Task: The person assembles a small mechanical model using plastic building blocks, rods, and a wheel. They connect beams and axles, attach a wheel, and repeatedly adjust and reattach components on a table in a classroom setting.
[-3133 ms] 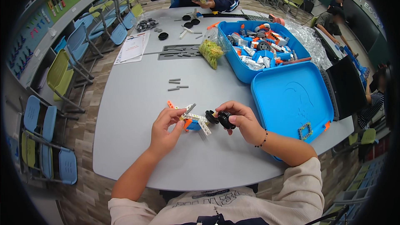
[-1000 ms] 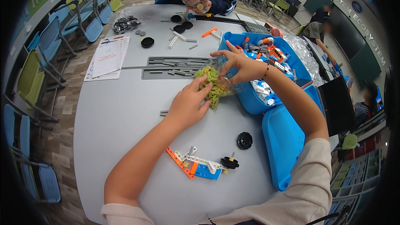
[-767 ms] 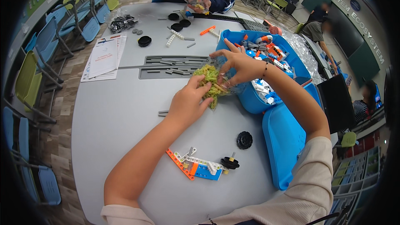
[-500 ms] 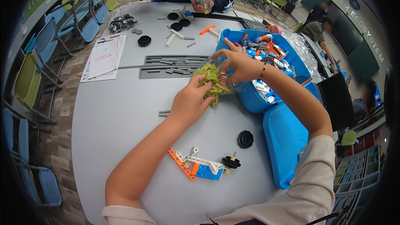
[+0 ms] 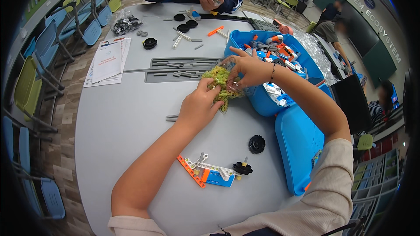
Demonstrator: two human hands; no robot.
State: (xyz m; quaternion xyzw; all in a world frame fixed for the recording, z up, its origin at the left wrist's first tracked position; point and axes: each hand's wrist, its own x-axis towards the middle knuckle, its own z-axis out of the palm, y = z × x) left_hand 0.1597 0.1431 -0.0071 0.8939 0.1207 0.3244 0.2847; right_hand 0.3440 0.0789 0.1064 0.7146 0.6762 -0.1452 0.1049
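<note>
Between my two hands is a clear plastic bag full of small yellow-green connector pieces. My left hand grips its left side, fingers curled over the pieces. From the right, my right hand reaches to the bag's opening, with some fingers at or inside the plastic and others raised; its fingertips are partly hidden. The bag is held over the table beside the blue bin. Nearer me lies a partly built model of orange, white and blue beams with a black wheel on an axle. A loose black wheel rests to its right.
Grey rods lie in a recessed tray beyond my left hand. A blue lid leans by the bin. Paper booklets, white beams and black wheels lie farther off. Across the table a person's hand holds another bag.
My right hand has shifted slightly at the bag's opening, while my left hand stays in place. The person opposite has drawn one hand away from their bag, to the left.
</note>
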